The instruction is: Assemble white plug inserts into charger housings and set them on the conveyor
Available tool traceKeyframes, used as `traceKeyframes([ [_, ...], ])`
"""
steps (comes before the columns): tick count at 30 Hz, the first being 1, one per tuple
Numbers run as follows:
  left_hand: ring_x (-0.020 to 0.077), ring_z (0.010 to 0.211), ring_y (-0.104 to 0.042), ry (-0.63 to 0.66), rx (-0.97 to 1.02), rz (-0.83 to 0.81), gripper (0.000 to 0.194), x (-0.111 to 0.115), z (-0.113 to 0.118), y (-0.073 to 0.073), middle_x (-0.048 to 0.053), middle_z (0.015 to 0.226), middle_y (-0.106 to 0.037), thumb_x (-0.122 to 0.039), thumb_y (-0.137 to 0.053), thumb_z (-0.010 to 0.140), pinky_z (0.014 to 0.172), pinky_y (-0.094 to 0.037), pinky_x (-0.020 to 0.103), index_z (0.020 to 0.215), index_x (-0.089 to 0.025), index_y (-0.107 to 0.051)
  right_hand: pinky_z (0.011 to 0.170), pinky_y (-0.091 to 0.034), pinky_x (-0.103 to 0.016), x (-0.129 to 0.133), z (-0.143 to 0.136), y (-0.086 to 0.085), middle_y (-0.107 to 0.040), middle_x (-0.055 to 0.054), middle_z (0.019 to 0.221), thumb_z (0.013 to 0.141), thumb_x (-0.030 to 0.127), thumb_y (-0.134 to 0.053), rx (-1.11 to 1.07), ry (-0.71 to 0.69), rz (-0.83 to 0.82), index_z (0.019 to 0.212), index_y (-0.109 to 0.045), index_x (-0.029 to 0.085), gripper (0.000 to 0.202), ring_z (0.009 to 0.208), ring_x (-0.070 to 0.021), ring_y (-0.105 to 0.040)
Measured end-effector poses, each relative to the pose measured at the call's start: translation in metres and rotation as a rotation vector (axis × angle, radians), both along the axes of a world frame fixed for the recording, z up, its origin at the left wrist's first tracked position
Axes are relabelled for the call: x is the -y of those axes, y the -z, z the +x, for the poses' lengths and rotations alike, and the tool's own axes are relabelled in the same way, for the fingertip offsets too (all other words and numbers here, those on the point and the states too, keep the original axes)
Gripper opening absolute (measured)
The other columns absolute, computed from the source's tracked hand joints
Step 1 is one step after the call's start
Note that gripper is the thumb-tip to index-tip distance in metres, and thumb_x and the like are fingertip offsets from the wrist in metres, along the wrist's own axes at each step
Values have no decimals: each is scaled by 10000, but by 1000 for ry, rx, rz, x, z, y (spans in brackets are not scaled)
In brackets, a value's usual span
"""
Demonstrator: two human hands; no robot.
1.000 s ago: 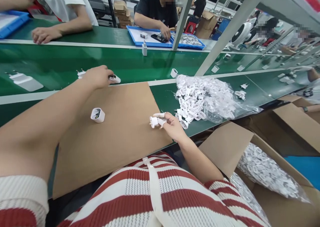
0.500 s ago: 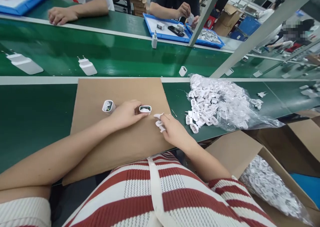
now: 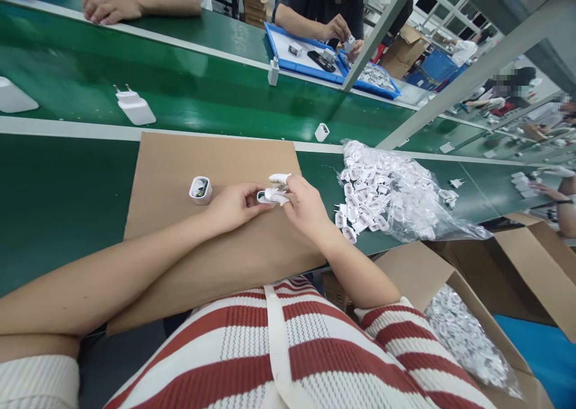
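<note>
My left hand (image 3: pixel 234 207) is closed round a white charger housing (image 3: pixel 261 197) standing on the cardboard sheet, its open end up. White finger cots (image 3: pixel 279 179) cover fingertips of my right hand (image 3: pixel 308 208). Two of those covered fingertips are pressed together over the housing's open end; anything between them is hidden. Left of my left hand stands a second charger housing (image 3: pixel 200 191), open end up, with a circuit board visible inside. Under both hands lies the brown cardboard sheet (image 3: pixel 166 163).
A clear plastic bag (image 3: pixel 414 199) of white plug parts spreads on the right. Below it, an open carton (image 3: pixel 418 262) holds another bag. White chargers (image 3: pixel 136 108) lie on the green belt (image 3: pixel 202 97). Across it, a person handles a part above blue trays (image 3: pixel 297 64).
My right hand has moved left and up, its fingertips now over the housing in my left hand. The view has tilted, and chargers on the belt appear further left.
</note>
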State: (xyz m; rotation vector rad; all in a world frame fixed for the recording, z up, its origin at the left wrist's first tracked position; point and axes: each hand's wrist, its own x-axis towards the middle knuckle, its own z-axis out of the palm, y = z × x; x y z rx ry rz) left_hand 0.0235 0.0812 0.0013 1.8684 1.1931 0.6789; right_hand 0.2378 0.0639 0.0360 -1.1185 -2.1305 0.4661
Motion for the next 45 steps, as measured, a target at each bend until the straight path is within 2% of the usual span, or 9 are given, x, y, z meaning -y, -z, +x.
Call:
traceKeyframes([
  [6, 158, 664, -565, 8, 26, 48, 395, 3, -1, 2, -5, 791, -659, -490, -706, 883, 619, -393, 278, 1153, -203, -725, 918, -549, -345, -11, -14, 7, -684, -96, 1193, 825, 6, -459, 152, -39, -1, 1287, -632, 201, 530, 1105, -239, -650],
  [11, 171, 697, -583, 0, -13, 90, 358, 2, -1, 2, 14, 810, -668, -518, -674, 893, 635, -381, 288, 980, -172, -710, 819, -527, -318, -8, -16, 10, -675, -100, 1120, 843, 2, -438, 260, -53, 72, 1237, -656, 194, 490, 1022, -240, -636],
  [18, 191, 766, -629, 52, -29, 139, 309, 2, -1, -1, 16, 857, -704, -481, -633, 931, 693, -402, 299, 969, -183, -709, 879, -520, -328, -7, -15, 18, -676, -105, 1079, 914, 21, -405, 244, -55, 162, 1225, -656, 194, 435, 1009, -238, -622],
  [27, 201, 743, -597, 47, -124, 188, 285, 2, 2, 2, 50, 824, -650, -442, -576, 941, 695, -405, 309, 858, -174, -619, 874, -485, -321, -2, -21, 18, -646, -110, 1078, 955, 29, -384, 294, -16, 85, 1143, -643, 197, 362, 984, -235, -601],
  [31, 228, 784, -609, 67, -197, 215, 280, 3, 2, 1, 71, 861, -644, -434, -540, 961, 704, -414, 329, 889, -171, -603, 803, -481, -301, 2, -25, 9, -644, -95, 1083, 917, 14, -420, 339, 31, 54, 1101, -636, 209, 344, 962, -232, -606],
  [37, 293, 862, -632, 80, -514, 305, 346, 4, 2, -8, 137, 1089, -656, -455, -478, 1001, 627, -355, 353, 1081, -166, -651, 779, -516, -315, 1, -31, 1, -655, -100, 1151, 897, 33, -462, 336, 95, -54, 1176, -627, 187, 359, 1003, -247, -630],
  [41, 267, 872, -633, 126, -458, 255, 316, -9, -2, -27, 97, 1034, -689, -475, -583, 966, 675, -386, 332, 1031, -190, -705, 1017, -516, -358, 2, -3, 8, -613, -115, 1388, 894, 57, -529, 95, 10, 19, 1413, -541, 191, 536, 1255, -240, -583],
  [43, 234, 811, -603, 30, -418, 225, 367, -23, -11, -42, 81, 927, -684, -523, -648, 939, 675, -384, 317, 940, -160, -708, 1075, -488, -393, 10, 27, 10, -638, -119, 1344, 936, 110, -536, 79, 108, 75, 1372, -607, 207, 452, 1275, -259, -569],
  [45, 193, 767, -554, -155, -412, 206, 451, -45, -26, -59, 58, 891, -673, -578, -678, 926, 660, -354, 291, 976, -132, -721, 995, -509, -397, 21, 64, 9, -698, -116, 1160, 933, 81, -487, 236, 293, 23, 1223, -714, 200, 387, 1130, -275, -623],
])
